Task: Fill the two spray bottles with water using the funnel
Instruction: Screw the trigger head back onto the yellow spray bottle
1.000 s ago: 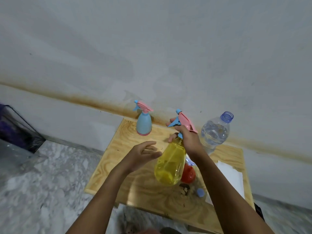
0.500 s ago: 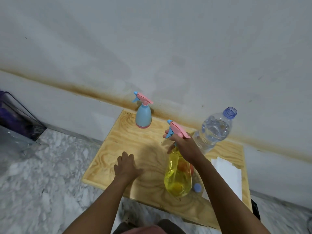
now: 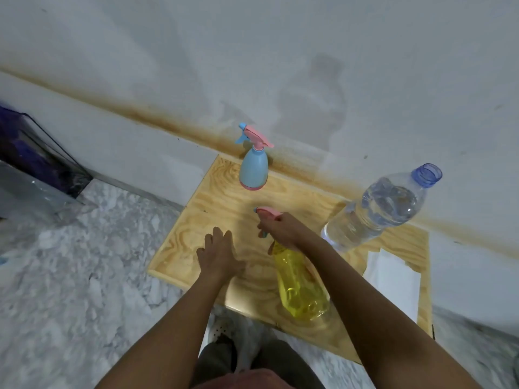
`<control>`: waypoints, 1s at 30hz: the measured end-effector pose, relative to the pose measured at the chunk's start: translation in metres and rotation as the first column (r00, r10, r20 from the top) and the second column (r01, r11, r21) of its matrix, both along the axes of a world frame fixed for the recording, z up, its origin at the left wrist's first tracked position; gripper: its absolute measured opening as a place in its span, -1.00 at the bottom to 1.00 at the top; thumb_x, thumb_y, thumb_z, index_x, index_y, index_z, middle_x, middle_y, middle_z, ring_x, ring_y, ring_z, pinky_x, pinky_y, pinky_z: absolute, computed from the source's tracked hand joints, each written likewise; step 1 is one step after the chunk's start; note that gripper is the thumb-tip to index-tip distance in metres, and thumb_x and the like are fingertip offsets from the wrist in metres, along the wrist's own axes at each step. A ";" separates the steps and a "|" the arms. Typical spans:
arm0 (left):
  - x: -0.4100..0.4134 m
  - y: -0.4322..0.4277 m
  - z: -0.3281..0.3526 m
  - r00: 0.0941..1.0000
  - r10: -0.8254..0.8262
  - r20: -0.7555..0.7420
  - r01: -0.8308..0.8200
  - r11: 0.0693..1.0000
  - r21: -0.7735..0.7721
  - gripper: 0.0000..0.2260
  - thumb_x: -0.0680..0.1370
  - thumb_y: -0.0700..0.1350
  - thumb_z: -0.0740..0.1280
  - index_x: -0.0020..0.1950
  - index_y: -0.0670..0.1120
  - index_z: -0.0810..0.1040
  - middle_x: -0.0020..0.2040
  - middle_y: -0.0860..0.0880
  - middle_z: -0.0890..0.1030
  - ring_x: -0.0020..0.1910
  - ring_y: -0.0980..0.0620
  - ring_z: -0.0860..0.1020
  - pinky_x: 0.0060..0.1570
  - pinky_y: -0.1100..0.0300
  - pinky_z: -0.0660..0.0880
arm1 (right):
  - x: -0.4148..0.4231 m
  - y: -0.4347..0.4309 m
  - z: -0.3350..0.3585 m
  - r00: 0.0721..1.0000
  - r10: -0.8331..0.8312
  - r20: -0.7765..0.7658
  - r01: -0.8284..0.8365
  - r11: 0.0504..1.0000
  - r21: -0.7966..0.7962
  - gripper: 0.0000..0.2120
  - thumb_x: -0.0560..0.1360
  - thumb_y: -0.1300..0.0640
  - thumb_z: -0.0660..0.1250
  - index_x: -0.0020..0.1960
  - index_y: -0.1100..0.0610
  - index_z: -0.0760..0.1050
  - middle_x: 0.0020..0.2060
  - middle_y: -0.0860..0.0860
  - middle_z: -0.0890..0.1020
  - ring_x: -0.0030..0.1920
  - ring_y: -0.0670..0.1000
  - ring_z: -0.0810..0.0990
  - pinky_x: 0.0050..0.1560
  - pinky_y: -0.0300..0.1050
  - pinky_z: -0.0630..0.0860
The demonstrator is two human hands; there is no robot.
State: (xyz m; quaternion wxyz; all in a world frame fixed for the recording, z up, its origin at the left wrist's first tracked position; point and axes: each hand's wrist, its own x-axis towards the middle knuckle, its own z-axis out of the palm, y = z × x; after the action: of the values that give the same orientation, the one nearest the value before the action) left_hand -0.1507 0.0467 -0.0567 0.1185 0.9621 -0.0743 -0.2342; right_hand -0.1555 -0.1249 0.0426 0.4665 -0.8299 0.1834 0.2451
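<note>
The right hand (image 3: pixel 283 228) has its grip clamped on the neck of the yellow spray bottle (image 3: pixel 300 284), standing near the front edge of the worktop (image 3: pixel 213 209), likely steadying it to unscrew the head, while the left hand (image 3: pixel 219 254) rests flat beside it, grip apart, bracing.

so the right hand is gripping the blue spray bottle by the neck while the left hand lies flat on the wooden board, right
Not quite. In the head view the right hand grips the yellow spray bottle by the neck; the blue spray bottle stands untouched at the back of the wooden board. The left hand does lie flat on the board.
</note>
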 end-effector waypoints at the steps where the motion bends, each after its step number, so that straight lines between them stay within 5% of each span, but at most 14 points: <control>1: 0.000 0.000 -0.001 1.000 0.003 -0.001 -0.003 1.000 -0.005 -0.23 0.34 0.32 0.46 0.40 0.01 0.28 0.47 -0.06 0.15 0.41 -0.12 0.21 0.20 -0.08 0.34 | 0.005 0.004 -0.002 1.000 0.017 -0.018 -0.017 1.000 0.004 -0.51 0.55 -0.19 0.16 0.22 0.13 0.60 -0.07 0.02 0.71 -0.07 0.04 0.66 0.01 0.00 0.64; 6: 0.000 0.002 -0.005 1.000 0.006 -0.023 -0.006 1.000 -0.010 -0.13 0.33 0.35 0.44 0.50 0.04 0.21 0.56 -0.07 0.05 0.46 -0.14 0.15 0.27 -0.12 0.30 | 0.021 0.012 -0.011 0.997 0.030 -0.070 -0.029 1.000 0.005 -0.60 0.58 -0.08 0.18 0.14 0.20 0.60 -0.15 0.04 0.69 -0.11 0.03 0.65 -0.06 -0.04 0.62; 11: -0.001 0.001 -0.006 1.000 0.004 0.003 -0.004 1.000 -0.001 -0.18 0.31 0.36 0.44 0.43 0.04 0.25 0.50 -0.05 0.13 0.39 -0.13 0.20 0.19 -0.10 0.35 | 0.024 0.013 -0.010 0.999 0.028 -0.035 -0.027 0.999 0.024 -0.60 0.56 0.01 0.18 0.37 0.02 0.49 -0.17 0.03 0.65 -0.25 -0.10 0.62 -0.26 -0.10 0.63; 17: -0.001 -0.001 -0.004 1.000 0.014 -0.004 -0.014 1.000 0.005 -0.19 0.33 0.34 0.44 0.44 0.03 0.24 0.50 -0.04 0.13 0.41 -0.12 0.20 0.21 -0.09 0.34 | 0.023 0.011 -0.006 1.000 -0.004 0.022 0.004 1.000 0.010 -0.61 0.59 0.03 0.10 0.36 0.02 0.49 -0.17 -0.02 0.59 -0.31 -0.13 0.65 -0.45 -0.28 0.50; 24: -0.001 -0.001 -0.002 1.000 0.013 -0.013 -0.013 1.000 0.024 -0.16 0.34 0.34 0.45 0.48 0.04 0.21 0.53 -0.04 0.09 0.44 -0.12 0.18 0.24 -0.10 0.33 | 0.022 0.007 -0.007 0.997 0.072 0.033 -0.070 0.995 -0.067 -0.60 0.61 0.03 0.07 0.38 0.04 0.46 -0.01 0.09 0.65 -0.27 -0.15 0.61 -0.31 -0.22 0.48; 30: -0.001 -0.001 -0.001 1.000 0.025 -0.018 -0.025 1.000 0.010 -0.13 0.34 0.34 0.45 0.52 0.04 0.20 0.55 -0.04 0.08 0.47 -0.11 0.16 0.30 -0.12 0.31 | 0.020 0.006 -0.003 0.989 0.131 0.066 -0.123 0.987 -0.105 -0.59 0.64 0.08 0.04 0.44 0.08 0.40 0.08 0.21 0.64 -0.11 0.03 0.67 0.06 -0.01 0.60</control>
State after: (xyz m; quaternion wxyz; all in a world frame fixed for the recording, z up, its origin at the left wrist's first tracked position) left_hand -0.1514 0.0455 -0.0581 0.1176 0.9613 -0.0600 -0.2419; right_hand -0.1350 -0.1189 0.0396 0.4140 -0.8707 0.1250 0.2344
